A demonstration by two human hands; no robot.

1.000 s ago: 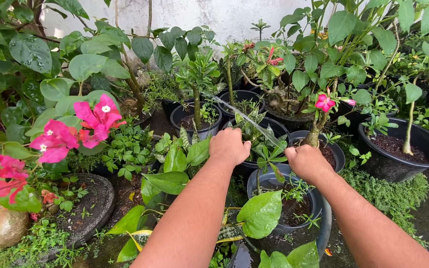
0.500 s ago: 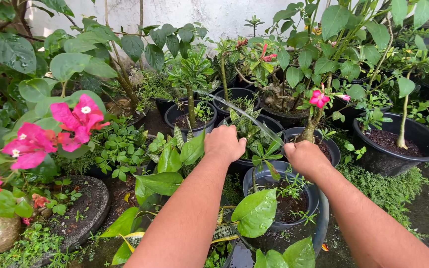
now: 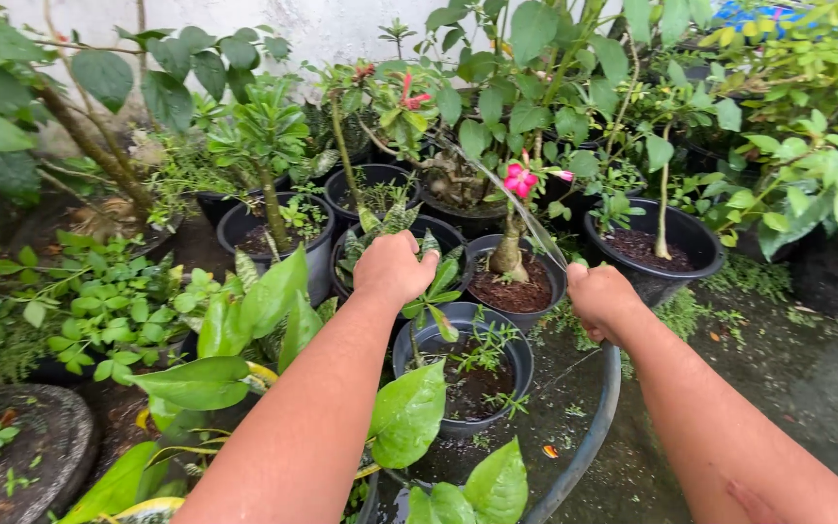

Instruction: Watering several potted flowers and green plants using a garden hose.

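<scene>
My left hand (image 3: 395,267) is curled into a fist over the striped, pointed leaves of a snake plant (image 3: 443,275). Its back faces me, so anything inside it is hidden. My right hand (image 3: 601,299) is closed around the end of a grey hose (image 3: 601,417) that curves up from below. A thin water jet (image 3: 501,189) shoots from this fist up and to the left, past a pink flower (image 3: 519,180), into the leafy plants behind. Between my forearms stands a black pot (image 3: 526,359) of small seedlings.
Black pots crowd the ground: one with a thick-stemmed flowering plant (image 3: 555,277), a large one at the right (image 3: 700,247), and several behind. Big green leaves (image 3: 409,412) hang low near my left arm. A white wall (image 3: 341,29) is behind, and wet concrete (image 3: 807,388) at the right.
My view has swung right, and the pink flowering bush at the left has left the picture. Both hands keep their grip. The jet now passes the pink flower toward plants further right.
</scene>
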